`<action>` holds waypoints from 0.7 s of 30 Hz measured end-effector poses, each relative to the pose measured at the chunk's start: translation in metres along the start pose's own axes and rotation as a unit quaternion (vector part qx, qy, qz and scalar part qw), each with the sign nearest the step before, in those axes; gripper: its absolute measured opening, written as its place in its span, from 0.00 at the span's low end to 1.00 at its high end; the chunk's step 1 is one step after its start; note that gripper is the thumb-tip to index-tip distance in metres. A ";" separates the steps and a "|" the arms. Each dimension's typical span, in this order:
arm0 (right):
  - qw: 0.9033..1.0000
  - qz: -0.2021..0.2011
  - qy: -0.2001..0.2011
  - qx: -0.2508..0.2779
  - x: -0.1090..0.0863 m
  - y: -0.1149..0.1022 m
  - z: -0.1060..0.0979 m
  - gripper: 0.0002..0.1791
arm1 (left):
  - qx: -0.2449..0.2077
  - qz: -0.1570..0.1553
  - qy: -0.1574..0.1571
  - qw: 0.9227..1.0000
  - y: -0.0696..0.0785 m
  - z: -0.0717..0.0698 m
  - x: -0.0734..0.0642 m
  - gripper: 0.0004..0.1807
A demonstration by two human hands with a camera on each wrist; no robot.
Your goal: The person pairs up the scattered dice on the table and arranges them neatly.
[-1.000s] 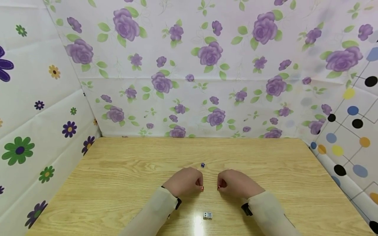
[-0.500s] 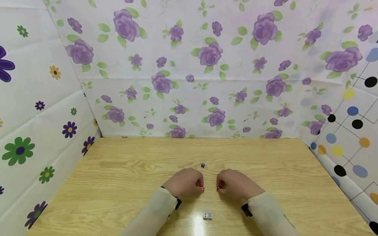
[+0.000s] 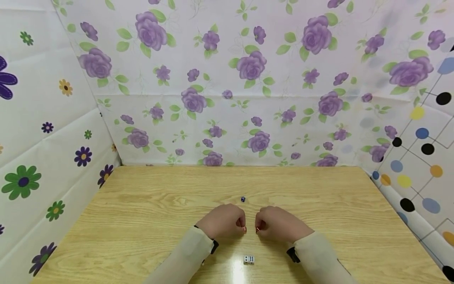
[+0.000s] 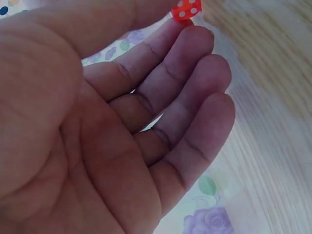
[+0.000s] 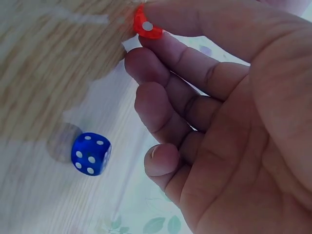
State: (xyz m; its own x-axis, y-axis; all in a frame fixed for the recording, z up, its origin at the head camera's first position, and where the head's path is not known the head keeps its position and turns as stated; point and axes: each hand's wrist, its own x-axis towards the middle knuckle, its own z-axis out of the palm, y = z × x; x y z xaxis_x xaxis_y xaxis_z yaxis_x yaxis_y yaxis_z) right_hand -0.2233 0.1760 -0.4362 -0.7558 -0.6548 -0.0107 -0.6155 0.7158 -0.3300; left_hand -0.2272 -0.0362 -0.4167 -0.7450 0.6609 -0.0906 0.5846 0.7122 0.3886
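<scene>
My left hand (image 3: pixel 224 221) pinches a red die (image 3: pixel 244 229) with white pips between thumb and index finger. Facing it, my right hand (image 3: pixel 281 224) pinches a second red die (image 3: pixel 257 229) the same way. A narrow gap separates the two dice, low over the table. In the left wrist view the left red die (image 4: pixel 187 9) shows at the top edge, partly cut off. The right wrist view has the other red die (image 5: pixel 147 25) at the fingertips, mostly covered by thumb and finger. A blue die (image 3: pixel 242 199) lies on the table beyond both hands.
Two white dice (image 3: pixel 249 259) sit side by side on the wooden table (image 3: pixel 159 205), nearer the person than the hands. A flowered cloth (image 3: pixel 227 130) rises behind the table, with patterned cloths at left and right.
My right hand has moved left with its red die, and my left hand slightly right, so the gap between the red dice is narrower. The blue and white dice have stayed put.
</scene>
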 end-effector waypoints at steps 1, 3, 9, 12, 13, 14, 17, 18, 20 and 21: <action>1.000 -0.001 0.002 -0.003 0.000 0.000 0.000 0.05 | -0.002 -0.001 0.000 1.000 0.000 0.000 0.000 0.05; 1.000 0.002 0.007 -0.014 -0.001 0.001 0.000 0.04 | -0.004 -0.002 0.000 1.000 -0.001 0.000 0.000 0.04; 1.000 0.011 0.011 -0.015 -0.002 0.002 0.001 0.06 | -0.005 -0.007 -0.002 1.000 -0.004 0.001 0.001 0.05; 1.000 0.005 0.007 -0.016 -0.001 0.000 0.002 0.06 | -0.001 -0.009 0.000 1.000 -0.003 0.002 0.001 0.06; 1.000 0.004 0.008 -0.017 -0.001 -0.001 0.003 0.06 | 0.002 -0.009 0.000 1.000 -0.003 0.002 0.001 0.06; 1.000 0.003 0.010 -0.020 -0.001 -0.002 0.003 0.06 | 0.004 -0.008 0.000 1.000 -0.002 0.002 0.002 0.06; 1.000 -0.002 0.010 -0.025 0.001 -0.003 0.005 0.06 | 0.005 -0.004 -0.004 1.000 -0.001 0.002 0.001 0.06; 1.000 -0.004 0.009 -0.025 0.001 -0.004 0.005 0.06 | 0.003 -0.002 -0.005 1.000 -0.002 0.003 0.001 0.05; 1.000 -0.010 0.008 -0.023 0.002 -0.005 0.005 0.06 | -0.002 0.001 -0.008 1.000 -0.002 0.004 0.001 0.05; 1.000 -0.011 0.009 -0.023 0.002 -0.005 0.005 0.06 | -0.005 0.001 -0.009 1.000 -0.002 0.004 0.001 0.05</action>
State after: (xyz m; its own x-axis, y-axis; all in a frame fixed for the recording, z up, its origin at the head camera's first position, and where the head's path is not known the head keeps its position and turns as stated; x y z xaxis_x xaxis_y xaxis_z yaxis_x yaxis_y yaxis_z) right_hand -0.2204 0.1697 -0.4390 -0.7450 -0.6669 0.0126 -0.6419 0.7116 -0.2857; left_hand -0.2274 -0.0363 -0.4210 -0.7376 0.6668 -0.1062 0.5828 0.7082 0.3986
